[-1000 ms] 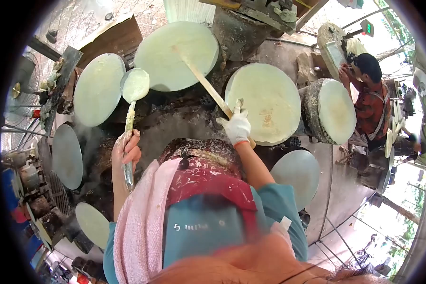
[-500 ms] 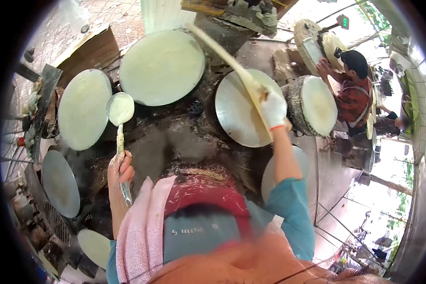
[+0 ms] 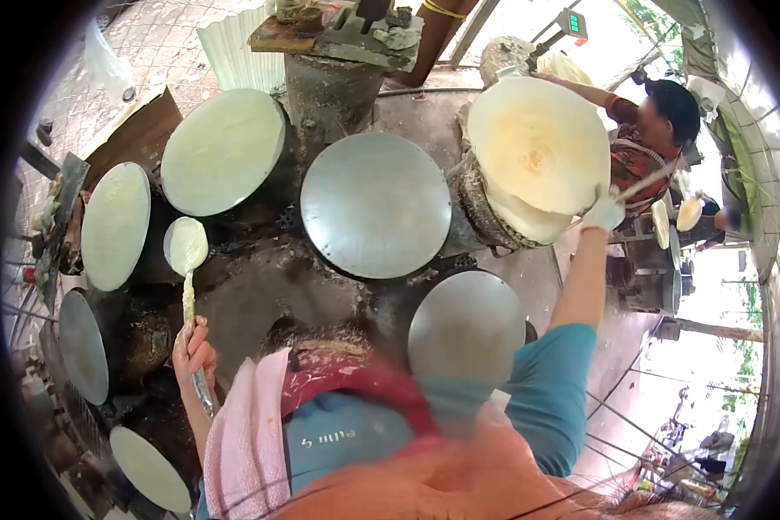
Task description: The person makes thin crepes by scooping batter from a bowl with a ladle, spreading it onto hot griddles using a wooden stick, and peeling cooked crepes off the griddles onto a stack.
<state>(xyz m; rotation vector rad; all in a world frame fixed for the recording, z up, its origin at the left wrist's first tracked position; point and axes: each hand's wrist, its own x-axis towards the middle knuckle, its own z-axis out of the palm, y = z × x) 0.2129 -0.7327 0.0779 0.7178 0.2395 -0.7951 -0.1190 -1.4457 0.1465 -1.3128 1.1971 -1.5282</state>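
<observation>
My left hand (image 3: 196,351) is closed around the handle of a ladle (image 3: 187,245), its bowl coated with pale batter. The bowl hangs near the lower edge of a batter-covered griddle (image 3: 224,152). On the right, my gloved right hand (image 3: 605,213) is closed on a thin stick (image 3: 650,181), blurred by motion. The glove is at the lower right edge of a large round flatbread (image 3: 537,143), browned in the middle. That flatbread lies over a paler one (image 3: 529,217) on a round, crusted stand. A bare round griddle (image 3: 377,205) lies between my hands.
Another batter-covered griddle (image 3: 116,227) stands at left. Other round plates (image 3: 464,329) are near my body and at lower left (image 3: 84,347). A co-worker (image 3: 659,130) sits at right, one arm reaching behind the flatbread. A block-topped stand (image 3: 329,95) is at the back.
My right hand has carried the flatbread, earlier seen nearly edge-on above the middle griddle, rightward onto the stand. The view has shifted; my left hand keeps hold of the ladle.
</observation>
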